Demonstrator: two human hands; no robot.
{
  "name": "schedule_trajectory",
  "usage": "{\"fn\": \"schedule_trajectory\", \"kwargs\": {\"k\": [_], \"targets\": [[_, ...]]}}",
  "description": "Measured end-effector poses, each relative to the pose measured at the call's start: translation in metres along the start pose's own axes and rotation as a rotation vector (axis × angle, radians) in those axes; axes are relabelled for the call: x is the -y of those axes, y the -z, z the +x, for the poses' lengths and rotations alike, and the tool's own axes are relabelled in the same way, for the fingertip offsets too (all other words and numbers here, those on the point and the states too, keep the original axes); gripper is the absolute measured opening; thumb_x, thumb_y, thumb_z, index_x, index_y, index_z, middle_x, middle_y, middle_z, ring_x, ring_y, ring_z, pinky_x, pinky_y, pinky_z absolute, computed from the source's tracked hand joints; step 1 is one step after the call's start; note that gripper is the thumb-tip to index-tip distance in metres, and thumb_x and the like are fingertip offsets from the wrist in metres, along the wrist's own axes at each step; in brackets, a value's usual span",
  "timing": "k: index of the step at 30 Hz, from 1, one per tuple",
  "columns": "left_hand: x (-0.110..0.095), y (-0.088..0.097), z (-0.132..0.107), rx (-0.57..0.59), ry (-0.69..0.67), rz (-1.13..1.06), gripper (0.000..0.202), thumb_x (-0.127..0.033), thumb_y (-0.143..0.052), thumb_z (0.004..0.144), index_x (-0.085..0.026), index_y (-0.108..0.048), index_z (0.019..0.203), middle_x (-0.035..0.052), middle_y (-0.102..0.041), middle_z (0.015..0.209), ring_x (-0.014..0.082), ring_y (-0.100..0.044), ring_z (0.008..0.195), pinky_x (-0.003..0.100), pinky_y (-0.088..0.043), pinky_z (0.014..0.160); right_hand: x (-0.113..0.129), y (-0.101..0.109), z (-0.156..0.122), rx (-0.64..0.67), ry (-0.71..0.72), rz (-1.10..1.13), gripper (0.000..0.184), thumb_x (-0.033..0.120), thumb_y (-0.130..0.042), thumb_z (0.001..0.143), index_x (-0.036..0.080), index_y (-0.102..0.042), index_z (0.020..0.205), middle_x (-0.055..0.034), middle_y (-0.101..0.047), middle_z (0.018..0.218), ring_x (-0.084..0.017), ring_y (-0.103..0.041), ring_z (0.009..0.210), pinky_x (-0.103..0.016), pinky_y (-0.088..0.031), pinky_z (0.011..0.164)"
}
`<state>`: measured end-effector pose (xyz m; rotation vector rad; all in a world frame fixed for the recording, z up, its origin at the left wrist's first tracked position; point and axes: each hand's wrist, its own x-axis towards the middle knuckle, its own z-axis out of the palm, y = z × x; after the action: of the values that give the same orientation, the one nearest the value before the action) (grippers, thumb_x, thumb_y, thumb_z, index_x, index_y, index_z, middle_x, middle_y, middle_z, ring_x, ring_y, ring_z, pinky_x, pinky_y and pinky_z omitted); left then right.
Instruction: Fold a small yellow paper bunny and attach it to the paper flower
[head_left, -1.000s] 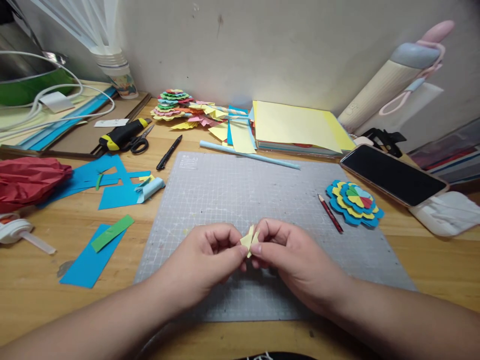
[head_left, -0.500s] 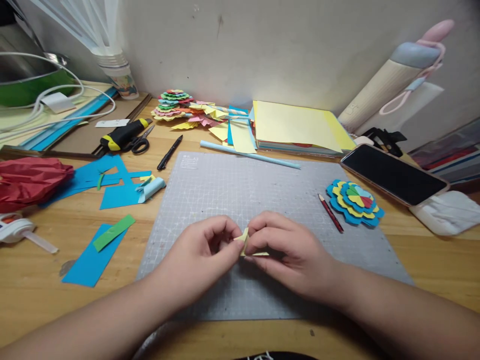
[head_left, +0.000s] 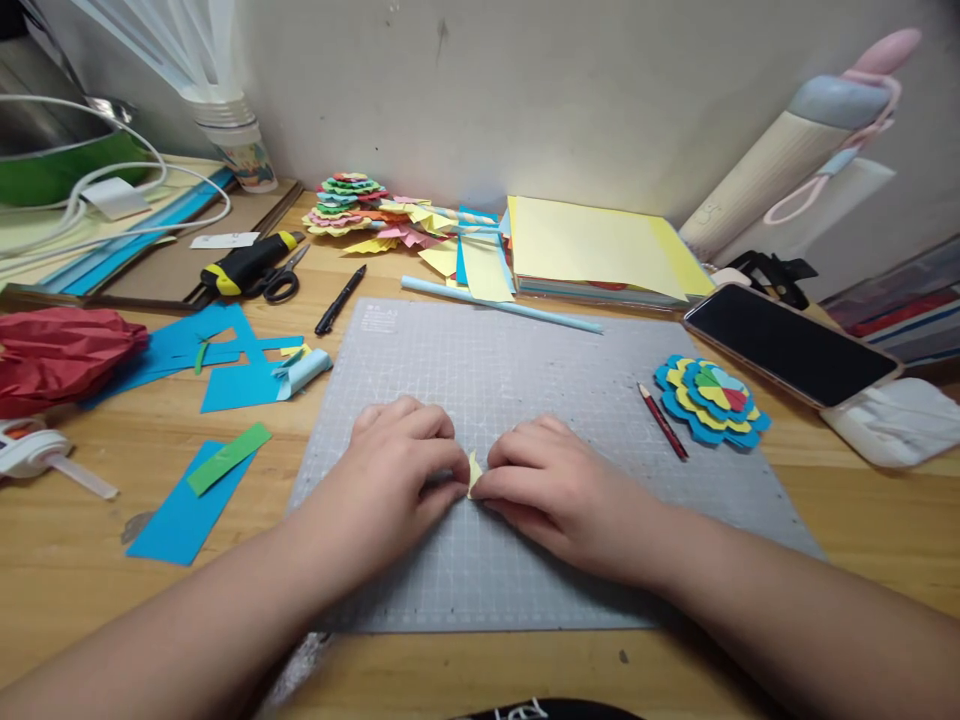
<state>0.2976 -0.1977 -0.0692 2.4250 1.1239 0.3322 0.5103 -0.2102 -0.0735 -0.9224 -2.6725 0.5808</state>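
Observation:
A small folded piece of yellow paper (head_left: 475,472) shows between my two hands, low over the grey cutting mat (head_left: 465,370). My left hand (head_left: 409,465) is closed on its left side, thumb and forefinger pinched together. From the right, my right hand (head_left: 551,500) pinches it with thumb and forefinger. Most of the paper is hidden behind my fingers. To the right of my right hand lie a short dark red pencil (head_left: 663,422) and a layered paper flower (head_left: 712,398) in blue and yellow with a multicoloured centre.
Blue paper strips (head_left: 176,510), a green strip (head_left: 229,458), a glue gun (head_left: 37,452) and red crumpled paper (head_left: 67,355) lie left. Behind are a pen (head_left: 341,300), scissors (head_left: 283,282), a rolled blue paper stick (head_left: 502,306) and a yellow paper stack (head_left: 600,245). A phone (head_left: 791,345) leans right.
Both hands have turned more palm-down and lowered toward the mat, with the left hand shifted slightly left. Less of the yellow paper shows, and its flat lower strip is now out of sight.

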Motion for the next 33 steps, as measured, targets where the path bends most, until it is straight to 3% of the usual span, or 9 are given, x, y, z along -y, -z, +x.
{"fn": "schedule_trajectory", "kwargs": {"k": [9, 16, 23, 33], "targets": [[0.002, 0.016, -0.006, 0.08, -0.191, 0.152, 0.017, -0.021, -0.058, 0.09, -0.027, -0.07, 0.079, -0.0019, -0.06, 0.082, 0.0196, -0.048, 0.089, 0.037, -0.023, 0.078, -0.002, 0.002, 0.0, 0.022, 0.096, -0.121, 0.026, 0.016, -0.043, 0.096, 0.018, -0.069, 0.091, -0.0053, -0.062, 0.083, -0.017, -0.05, 0.077, -0.035, -0.034, 0.075], [-0.001, 0.013, -0.007, 0.086, -0.116, 0.124, 0.016, -0.019, -0.061, 0.088, -0.025, -0.068, 0.074, -0.0027, -0.059, 0.081, 0.0194, -0.048, 0.089, 0.037, -0.025, 0.079, -0.003, 0.001, -0.001, -0.015, 0.094, -0.083, 0.025, 0.018, -0.045, 0.096, 0.019, -0.069, 0.09, -0.0035, -0.063, 0.083, -0.016, -0.051, 0.077, -0.033, -0.033, 0.075], [-0.003, 0.011, -0.006, 0.089, -0.086, 0.123, 0.019, -0.02, -0.058, 0.089, -0.023, -0.066, 0.072, -0.0017, -0.06, 0.082, 0.0203, -0.049, 0.09, 0.038, -0.026, 0.08, 0.003, -0.007, 0.004, -0.036, -0.009, -0.001, 0.018, 0.022, -0.049, 0.096, 0.013, -0.064, 0.089, -0.0047, -0.063, 0.086, -0.017, -0.054, 0.083, -0.032, -0.034, 0.075], [-0.002, 0.008, -0.005, 0.068, -0.064, 0.1, 0.016, -0.019, -0.06, 0.086, -0.023, -0.066, 0.072, -0.0029, -0.06, 0.083, 0.0192, -0.05, 0.09, 0.038, -0.026, 0.082, -0.002, -0.012, 0.009, -0.081, 0.07, -0.089, 0.019, 0.026, -0.051, 0.096, 0.013, -0.062, 0.089, -0.0066, -0.062, 0.092, -0.018, -0.051, 0.086, -0.033, -0.036, 0.076]]}}
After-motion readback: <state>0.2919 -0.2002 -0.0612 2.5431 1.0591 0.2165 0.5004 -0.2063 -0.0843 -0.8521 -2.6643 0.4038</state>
